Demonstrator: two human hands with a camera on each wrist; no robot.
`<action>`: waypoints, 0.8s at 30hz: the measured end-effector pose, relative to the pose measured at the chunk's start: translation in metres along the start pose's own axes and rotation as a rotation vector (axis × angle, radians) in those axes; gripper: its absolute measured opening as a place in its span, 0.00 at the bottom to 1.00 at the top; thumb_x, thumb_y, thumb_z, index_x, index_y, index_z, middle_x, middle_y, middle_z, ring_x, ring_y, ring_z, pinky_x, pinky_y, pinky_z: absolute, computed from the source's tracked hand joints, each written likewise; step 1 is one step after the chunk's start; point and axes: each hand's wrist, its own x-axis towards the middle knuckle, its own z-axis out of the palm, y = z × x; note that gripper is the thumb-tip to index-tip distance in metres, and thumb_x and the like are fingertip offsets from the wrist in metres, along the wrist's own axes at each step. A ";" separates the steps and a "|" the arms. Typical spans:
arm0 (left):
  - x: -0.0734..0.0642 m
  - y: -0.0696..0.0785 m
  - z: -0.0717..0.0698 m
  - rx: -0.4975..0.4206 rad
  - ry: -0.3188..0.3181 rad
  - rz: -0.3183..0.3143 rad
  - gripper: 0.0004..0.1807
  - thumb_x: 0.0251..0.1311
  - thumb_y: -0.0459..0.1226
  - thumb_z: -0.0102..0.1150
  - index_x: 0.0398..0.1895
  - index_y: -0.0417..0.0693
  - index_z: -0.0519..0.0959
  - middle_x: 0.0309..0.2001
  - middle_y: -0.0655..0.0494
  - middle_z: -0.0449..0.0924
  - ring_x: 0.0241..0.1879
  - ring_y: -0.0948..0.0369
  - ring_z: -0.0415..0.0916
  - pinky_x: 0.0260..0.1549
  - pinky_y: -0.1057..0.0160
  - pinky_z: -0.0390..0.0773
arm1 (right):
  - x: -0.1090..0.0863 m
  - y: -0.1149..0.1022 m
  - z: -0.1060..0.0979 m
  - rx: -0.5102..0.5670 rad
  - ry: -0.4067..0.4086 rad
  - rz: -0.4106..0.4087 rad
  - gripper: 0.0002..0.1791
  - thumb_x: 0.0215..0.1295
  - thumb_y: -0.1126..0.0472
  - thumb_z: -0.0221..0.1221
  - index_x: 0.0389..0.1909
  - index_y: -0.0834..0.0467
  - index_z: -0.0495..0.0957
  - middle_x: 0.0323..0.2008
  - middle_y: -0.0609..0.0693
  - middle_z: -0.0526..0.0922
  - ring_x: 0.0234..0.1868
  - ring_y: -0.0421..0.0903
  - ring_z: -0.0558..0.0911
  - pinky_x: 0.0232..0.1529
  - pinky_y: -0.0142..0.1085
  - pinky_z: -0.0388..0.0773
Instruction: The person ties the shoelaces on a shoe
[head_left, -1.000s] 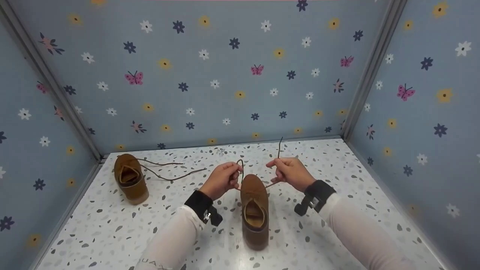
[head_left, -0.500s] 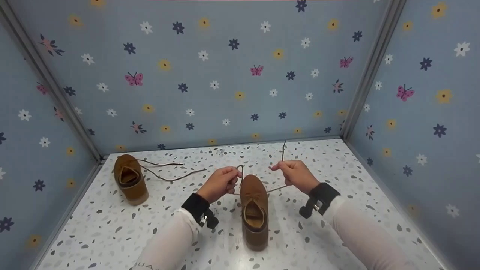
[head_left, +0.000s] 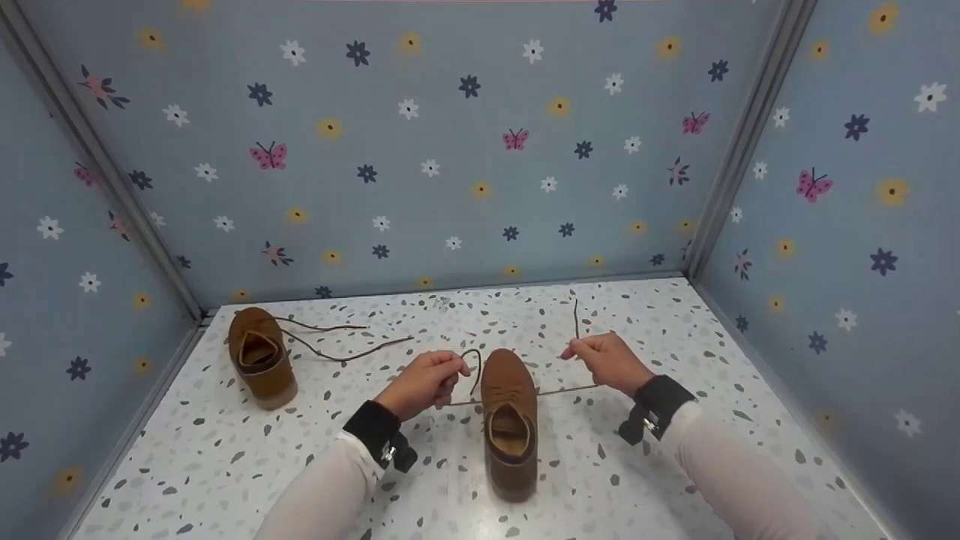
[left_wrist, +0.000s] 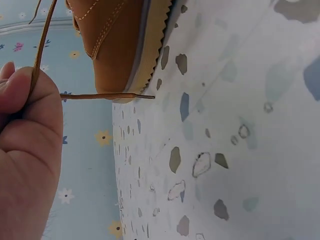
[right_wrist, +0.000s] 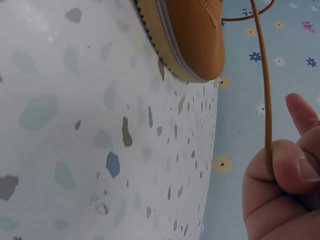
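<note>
Speckled tabletop: left hand, right hand flank shoe, pinching lace.

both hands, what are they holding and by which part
The laces of the nearer shoe: the left hand and right hand each grip one partway along, short of its loose tip.

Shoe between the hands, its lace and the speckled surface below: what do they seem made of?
Shoe: matte brown leather or a synthetic likeness, by its smooth, stitched skin; the pale, saw-toothed sole looks like rubber. Lace: probably woven textile, dull brown, as it curves like thin cord. Speckled surface: smooth, somewhat glossy, by the reflected glare; laminate or stone, unclear.
</note>
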 end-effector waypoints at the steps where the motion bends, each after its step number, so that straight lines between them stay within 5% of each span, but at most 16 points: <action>1: -0.001 -0.001 -0.001 0.006 -0.006 0.001 0.14 0.81 0.38 0.47 0.43 0.38 0.79 0.20 0.63 0.63 0.17 0.67 0.55 0.22 0.66 0.64 | 0.000 0.001 -0.001 -0.021 -0.002 -0.003 0.23 0.82 0.47 0.50 0.48 0.57 0.89 0.14 0.40 0.61 0.16 0.39 0.63 0.22 0.32 0.67; 16: -0.003 -0.008 0.003 -0.015 0.003 0.004 0.12 0.80 0.38 0.47 0.41 0.41 0.78 0.21 0.63 0.64 0.18 0.67 0.56 0.22 0.68 0.63 | -0.003 0.008 0.001 -0.158 -0.016 0.001 0.24 0.84 0.47 0.47 0.46 0.55 0.89 0.17 0.42 0.62 0.20 0.41 0.63 0.26 0.34 0.67; 22: 0.003 -0.006 0.003 -0.016 0.130 0.016 0.15 0.81 0.39 0.46 0.46 0.36 0.77 0.24 0.60 0.70 0.20 0.65 0.66 0.27 0.65 0.77 | -0.001 0.000 0.007 0.027 -0.120 0.070 0.25 0.84 0.51 0.43 0.54 0.62 0.84 0.18 0.43 0.62 0.18 0.39 0.60 0.26 0.33 0.71; 24: 0.005 -0.003 0.003 -0.019 0.180 0.018 0.15 0.81 0.40 0.46 0.46 0.37 0.78 0.26 0.59 0.72 0.23 0.64 0.72 0.32 0.62 0.83 | -0.001 -0.004 0.006 0.121 -0.147 0.088 0.24 0.80 0.56 0.42 0.56 0.67 0.80 0.24 0.41 0.69 0.18 0.40 0.59 0.28 0.34 0.70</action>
